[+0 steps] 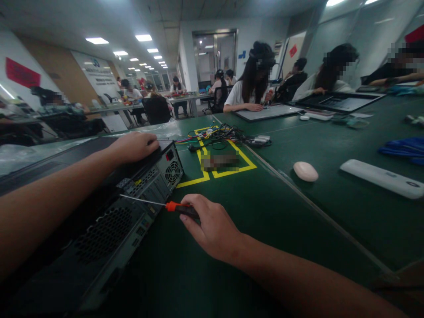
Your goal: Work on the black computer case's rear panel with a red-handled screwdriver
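A black computer tower (109,221) lies on the left, its grey rear panel with vents, ports and a fan grille turned toward the right. My left hand (141,146) rests on top of the tower near its far rear corner, fingers curled down against it; whether anything small is under them is hidden. In my right hand (212,225), closed around the handle, is a screwdriver (172,206) with an orange and black grip. Its long thin shaft points left, and the tip lies over the tower's rear edge in this view; contact cannot be made out.
Tangled cables (228,132) lie on the green table (265,221) beyond the tower, by yellow tape (250,167). To the right are a pale oval object (305,171), a long white device (380,176) and blue cloth (404,148). Several people sit at tables; one person (253,84) works opposite.
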Available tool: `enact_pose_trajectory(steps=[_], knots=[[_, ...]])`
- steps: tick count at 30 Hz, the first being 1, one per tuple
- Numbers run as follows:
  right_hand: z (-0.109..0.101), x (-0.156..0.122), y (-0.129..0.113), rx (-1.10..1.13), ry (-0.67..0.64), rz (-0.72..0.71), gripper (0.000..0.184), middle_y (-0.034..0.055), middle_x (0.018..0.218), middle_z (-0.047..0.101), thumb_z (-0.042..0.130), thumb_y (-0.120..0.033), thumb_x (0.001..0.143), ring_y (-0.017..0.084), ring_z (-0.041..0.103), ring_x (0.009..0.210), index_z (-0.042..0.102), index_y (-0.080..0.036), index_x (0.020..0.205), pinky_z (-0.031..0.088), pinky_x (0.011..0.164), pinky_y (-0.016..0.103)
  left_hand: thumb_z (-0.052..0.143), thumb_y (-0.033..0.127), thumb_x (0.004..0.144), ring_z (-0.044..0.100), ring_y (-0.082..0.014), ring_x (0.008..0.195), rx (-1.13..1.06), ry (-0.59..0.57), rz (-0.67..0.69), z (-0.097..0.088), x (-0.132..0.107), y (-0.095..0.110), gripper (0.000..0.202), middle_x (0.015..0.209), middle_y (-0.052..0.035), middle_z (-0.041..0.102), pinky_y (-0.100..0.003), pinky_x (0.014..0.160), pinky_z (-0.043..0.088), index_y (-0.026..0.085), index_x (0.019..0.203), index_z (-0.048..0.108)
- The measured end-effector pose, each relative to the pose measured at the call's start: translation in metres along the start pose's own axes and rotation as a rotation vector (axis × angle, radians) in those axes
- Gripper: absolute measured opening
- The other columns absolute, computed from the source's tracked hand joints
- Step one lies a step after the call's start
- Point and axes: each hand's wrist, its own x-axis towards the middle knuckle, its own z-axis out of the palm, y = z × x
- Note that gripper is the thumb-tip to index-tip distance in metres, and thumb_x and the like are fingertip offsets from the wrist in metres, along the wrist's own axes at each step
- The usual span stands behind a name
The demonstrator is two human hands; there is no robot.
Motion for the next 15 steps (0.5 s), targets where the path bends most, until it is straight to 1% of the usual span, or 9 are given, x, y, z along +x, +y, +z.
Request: enact_pose_trajectory(steps=[10, 15], knots=[[-0.0020, 0.0008, -0.0022, 0.012, -0.019, 0.019, 0.021, 0.0023, 0.103, 0.068, 0.059, -0.024, 0.101, 0.018, 0.066, 0.086, 0.057, -0.024, 0.121, 0.046, 0.073, 0.032, 0.031, 0.044, 0.100, 0.066, -0.0263, 0.090, 0.010, -0.002, -0.011, -0.0028, -0.0007, 0.0025, 0.046, 0.102, -0.0139, 0.074, -0.036, 0.083, 0.047, 0.017, 0.101, 0.069], [-0.0027, 0.0004, -0.0030, 0.014, -0.021, 0.027, 0.021, 0.0030, 0.103, 0.069, 0.060, -0.027, 0.100, 0.019, 0.066, 0.085, 0.058, -0.024, 0.121, 0.046, 0.072, 0.033, 0.032, 0.045, 0.100, 0.066, -0.0277, 0.090, 0.012, -0.019, -0.011, -0.0052, -0.0021, 0.0038, 0.047, 0.102, -0.0155, 0.075, -0.037, 0.082, 0.047, 0.016, 0.102, 0.069]])
